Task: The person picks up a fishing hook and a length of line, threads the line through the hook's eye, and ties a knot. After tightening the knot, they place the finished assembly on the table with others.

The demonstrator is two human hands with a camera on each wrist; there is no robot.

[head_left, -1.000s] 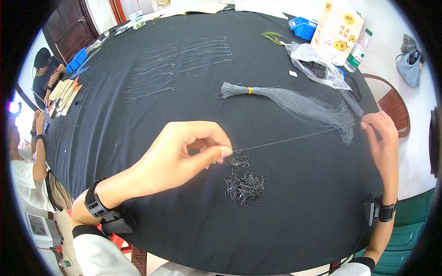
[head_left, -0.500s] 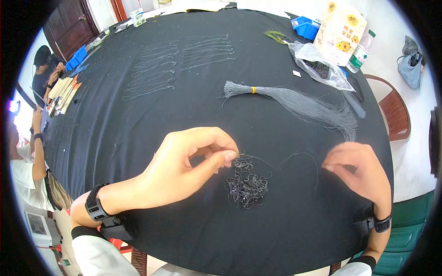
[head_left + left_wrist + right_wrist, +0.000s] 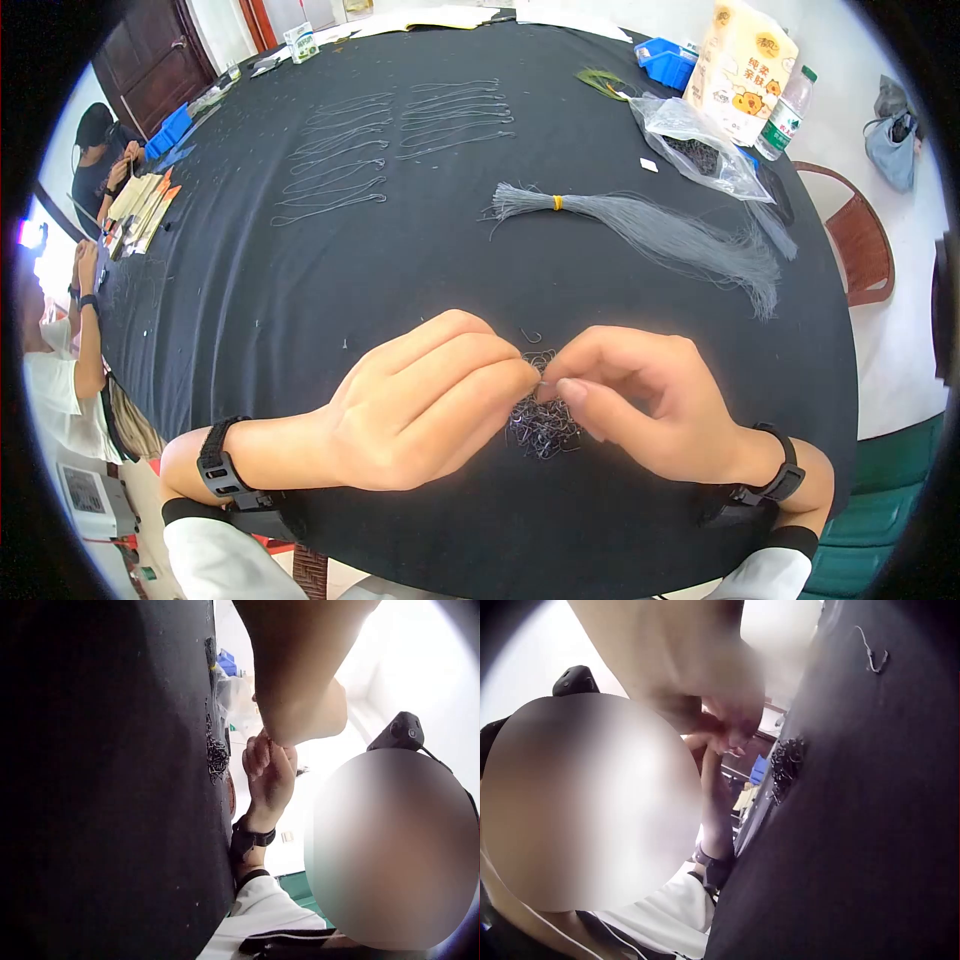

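Note:
My left hand (image 3: 430, 405) and right hand (image 3: 650, 400) meet fingertip to fingertip just above a pile of dark fish hooks (image 3: 543, 432). Both pinch a thin grey fishing line, of which only a tiny bit shows between them; anything else inside the left fingers is hidden. The right thumb and forefinger come together at the left fingertips. One loose hook (image 3: 531, 336) lies just beyond the pile. In the right wrist view, the pile of hooks (image 3: 786, 766) sits on the black cloth below the joined hands.
A bundle of grey line (image 3: 650, 225), banded in yellow, lies beyond my hands. Looped lines (image 3: 335, 160) rest in two columns further left. At the back right stand a plastic bag of dark pieces (image 3: 700, 150), a tissue pack (image 3: 740, 75) and a bottle (image 3: 787, 115). Other people sit at left.
My right hand has come in from the far right to the left fingertips, and the stretched line went slack. The left hand has turned, its back now facing up.

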